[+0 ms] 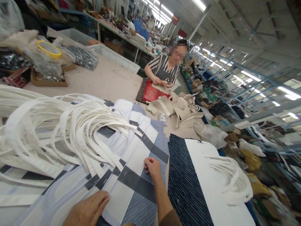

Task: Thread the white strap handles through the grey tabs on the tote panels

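Observation:
My left hand [88,208] is closed at the near edge of the top bag panel [125,185], its fingertips pinching the white fabric. The panel is white and blue, crossed by a dark grey strip. Farther right, my right hand [153,167] has its fingers curled and thumb against the forefinger, over the panel's blue part. What those fingers hold, if anything, is hidden. Beneath and left of my hands lie overlapping layers of similar panels. A heap of looped white straps [77,131] rests on them, left of my right hand and beyond my left.
At right is a stack of dark blue striped fabric [185,179] beside a white panel [211,188] with looped straps. Across the table a person [164,70] handles beige pieces above a red pad [150,91]. Yellow tape [49,49] and a cardboard box [48,82] stand far left.

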{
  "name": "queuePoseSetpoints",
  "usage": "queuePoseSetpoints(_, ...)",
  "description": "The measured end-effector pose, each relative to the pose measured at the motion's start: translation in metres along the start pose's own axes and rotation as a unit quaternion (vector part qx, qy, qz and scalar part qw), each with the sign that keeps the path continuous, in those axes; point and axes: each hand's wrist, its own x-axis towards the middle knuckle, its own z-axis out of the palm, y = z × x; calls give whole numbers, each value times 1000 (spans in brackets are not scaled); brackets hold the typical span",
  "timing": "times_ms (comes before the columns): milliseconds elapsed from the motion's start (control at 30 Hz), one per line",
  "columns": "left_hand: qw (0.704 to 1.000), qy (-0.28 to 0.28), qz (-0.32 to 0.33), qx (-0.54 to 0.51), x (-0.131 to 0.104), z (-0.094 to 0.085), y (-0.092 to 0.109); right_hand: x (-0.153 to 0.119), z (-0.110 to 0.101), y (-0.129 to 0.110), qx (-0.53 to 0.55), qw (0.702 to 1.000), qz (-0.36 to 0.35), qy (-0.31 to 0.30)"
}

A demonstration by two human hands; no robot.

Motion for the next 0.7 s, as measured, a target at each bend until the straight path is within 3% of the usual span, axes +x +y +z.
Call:
queuePoseSetpoints(167, 1000, 1, 15, 8, 1, 0, 2, 3, -9, -9, -86, 996, -20, -5)
queuePoseSetpoints(367, 999, -4, 25, 32, 3, 0, 5, -1, -28, -17, -173, 983, -41, 45)
queuePoseSetpoints(433, 999, -6, 24, 32, 3, 0, 5, -16, -15, -25, -173, 980, -80, 52)
queuePoseSetpoints(500, 999, -14, 20, 24, 3, -1, 5, -40, 10, -35, -164, 971, -171, 29)
queuePoseSetpoints(600, 999, -42, 9, -6, 1, -4, 4, -74, 56, -52, -190, 926, -324, -26)
queuePoseSetpoints(700, 997, -66, -15, -44, -2, -6, 2, -89, 90, -58, -239, 899, -366, 0)
